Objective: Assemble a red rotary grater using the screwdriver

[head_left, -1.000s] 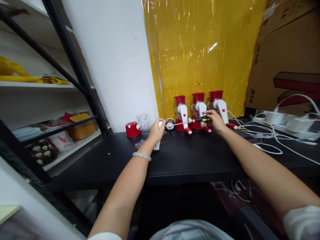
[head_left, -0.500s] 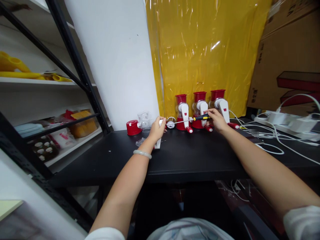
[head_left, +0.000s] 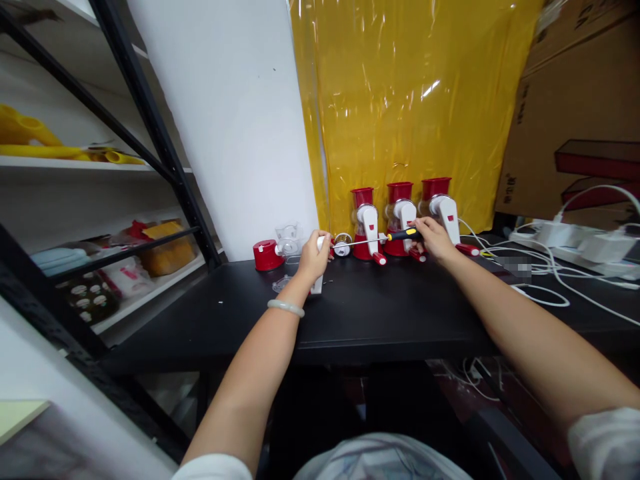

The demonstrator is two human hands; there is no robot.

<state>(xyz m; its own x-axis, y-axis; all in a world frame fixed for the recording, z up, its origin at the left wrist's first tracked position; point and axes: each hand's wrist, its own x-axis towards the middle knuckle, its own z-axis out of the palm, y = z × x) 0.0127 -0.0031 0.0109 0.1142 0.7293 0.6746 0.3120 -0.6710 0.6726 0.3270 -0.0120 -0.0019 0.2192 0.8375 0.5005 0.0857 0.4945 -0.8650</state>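
Note:
My right hand [head_left: 433, 239] is closed on the black and yellow handle of a screwdriver [head_left: 401, 235]. The long shaft runs level to the left, and its tip reaches a small white part [head_left: 321, 243] that my left hand [head_left: 313, 257] pinches. The fingers hide most of that part, so its kind does not show. Just behind the shaft lies a round metal grater drum [head_left: 343, 245]. Below my left hand a white crank piece [head_left: 317, 285] lies partly covered. Left of it are a red base [head_left: 268, 255], a clear plastic housing [head_left: 289, 240] and a clear piece [head_left: 281, 284].
Three red and white rotary graters [head_left: 369, 227] stand along the back of the black table [head_left: 380, 313]. White cables [head_left: 543, 270] and a power strip [head_left: 600, 250] lie at the right, before a large cardboard box [head_left: 575, 113]. A black-framed shelf [head_left: 165, 167] borders the left.
Almost nothing differs. Both hands keep their hold, the screwdriver stays against the white part, and the view has shifted very slightly.

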